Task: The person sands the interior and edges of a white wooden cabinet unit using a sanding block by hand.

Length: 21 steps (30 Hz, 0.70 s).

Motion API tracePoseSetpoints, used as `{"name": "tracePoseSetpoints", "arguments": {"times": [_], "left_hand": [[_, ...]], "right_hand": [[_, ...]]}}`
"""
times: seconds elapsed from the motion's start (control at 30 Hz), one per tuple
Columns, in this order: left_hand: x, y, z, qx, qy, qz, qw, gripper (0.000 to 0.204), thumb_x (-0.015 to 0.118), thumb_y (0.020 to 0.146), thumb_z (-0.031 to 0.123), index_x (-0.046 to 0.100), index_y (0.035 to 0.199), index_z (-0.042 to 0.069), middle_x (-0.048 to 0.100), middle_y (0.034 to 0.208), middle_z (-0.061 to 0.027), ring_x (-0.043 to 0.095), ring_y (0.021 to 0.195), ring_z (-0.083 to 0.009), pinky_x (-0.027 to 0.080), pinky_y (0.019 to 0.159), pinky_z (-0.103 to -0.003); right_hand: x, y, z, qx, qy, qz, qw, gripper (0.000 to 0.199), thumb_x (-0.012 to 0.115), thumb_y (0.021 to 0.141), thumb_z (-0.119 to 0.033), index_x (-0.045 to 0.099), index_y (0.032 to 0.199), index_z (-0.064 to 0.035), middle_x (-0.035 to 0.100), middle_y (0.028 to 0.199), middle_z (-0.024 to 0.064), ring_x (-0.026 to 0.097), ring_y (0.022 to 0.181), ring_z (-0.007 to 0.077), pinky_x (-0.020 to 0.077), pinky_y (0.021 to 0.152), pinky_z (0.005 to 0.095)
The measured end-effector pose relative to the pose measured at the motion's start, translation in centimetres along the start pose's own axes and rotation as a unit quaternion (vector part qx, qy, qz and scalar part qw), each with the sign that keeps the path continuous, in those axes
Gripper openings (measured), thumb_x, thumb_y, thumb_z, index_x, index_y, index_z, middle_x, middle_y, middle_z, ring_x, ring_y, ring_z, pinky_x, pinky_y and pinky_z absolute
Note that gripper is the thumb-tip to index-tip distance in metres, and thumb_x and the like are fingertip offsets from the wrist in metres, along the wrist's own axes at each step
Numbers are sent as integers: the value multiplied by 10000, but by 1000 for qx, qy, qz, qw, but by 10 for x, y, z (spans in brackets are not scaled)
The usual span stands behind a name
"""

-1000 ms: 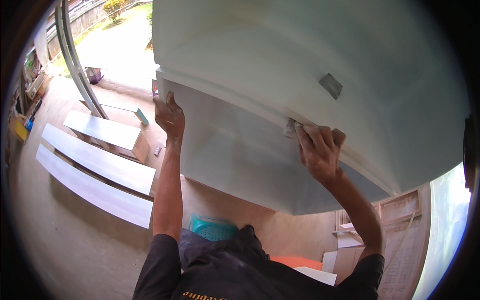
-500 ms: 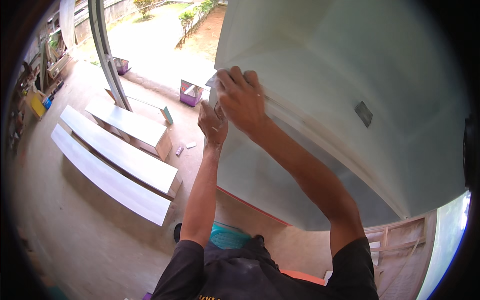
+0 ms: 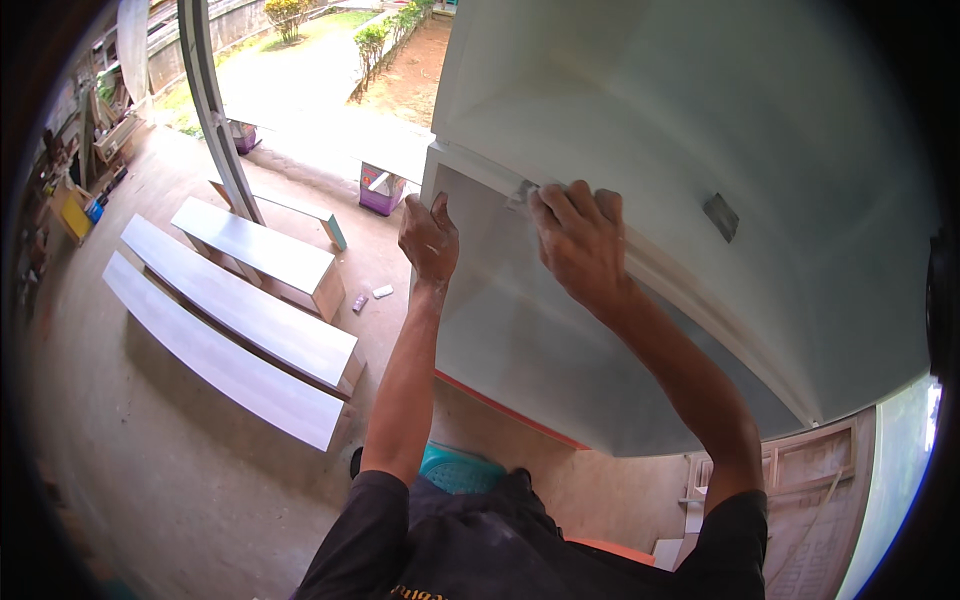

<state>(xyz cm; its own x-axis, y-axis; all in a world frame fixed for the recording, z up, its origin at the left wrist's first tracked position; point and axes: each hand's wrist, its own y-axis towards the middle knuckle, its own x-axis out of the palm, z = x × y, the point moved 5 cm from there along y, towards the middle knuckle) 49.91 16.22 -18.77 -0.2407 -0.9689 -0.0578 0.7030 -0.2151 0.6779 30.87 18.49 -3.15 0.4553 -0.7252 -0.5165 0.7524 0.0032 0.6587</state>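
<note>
Grey sheet (image 3: 520, 196), pinched in your right hand (image 3: 582, 235), lies against the ledge of the pale grey cabinet (image 3: 600, 110), toward its left end. Your left hand (image 3: 430, 240) is curled at the cabinet's left edge; whether it grips is not discernible. For good work, hold the sheet flat, press evenly and stroke along the ledge. Count: one sheet held, one dark patch (image 3: 721, 217) farther right on the cabinet, one turquoise stool (image 3: 458, 468), two purple containers (image 3: 380, 190) far left.

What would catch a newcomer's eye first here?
Probably the large grey structure filling the upper right, the right hand holding a small grey piece against its ledge and the left hand at its left edge. Next come the long white panels on the floor at left.
</note>
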Motion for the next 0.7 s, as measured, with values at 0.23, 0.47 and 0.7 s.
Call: {"name": "tracePoseSetpoints", "arguments": {"times": [0.23, 0.47, 0.7], "left_hand": [[-1, 3, -6, -4, -32, -47, 998, 291, 671, 968, 224, 503, 946, -12, 593, 782, -218, 617, 757, -446, 478, 656, -515], [-1, 0, -3, -29, -7, -34, 999, 298, 676, 964, 233, 508, 962, -13, 605, 799, -222, 622, 765, -440, 480, 666, -524], [-6, 3, -5, 8, -5, -58, 998, 288, 669, 965, 213, 503, 967, -22, 605, 807, -240, 621, 765, -456, 480, 666, -530]], "right_hand": [[50, 105, -54, -21, 40, 9, 999, 126, 726, 740, -68, 748, 864, -75, 633, 923, -33, 572, 895, 130, 388, 768, 336], [31, 86, -37, -45, -17, -40, 998, 43, 720, 689, -125, 742, 726, -132, 619, 885, -32, 564, 941, 135, 396, 802, 311], [55, 103, -49, -64, 14, -29, 997, 173, 724, 737, -97, 775, 894, -45, 664, 963, -31, 580, 966, 121, 417, 820, 293]]}}
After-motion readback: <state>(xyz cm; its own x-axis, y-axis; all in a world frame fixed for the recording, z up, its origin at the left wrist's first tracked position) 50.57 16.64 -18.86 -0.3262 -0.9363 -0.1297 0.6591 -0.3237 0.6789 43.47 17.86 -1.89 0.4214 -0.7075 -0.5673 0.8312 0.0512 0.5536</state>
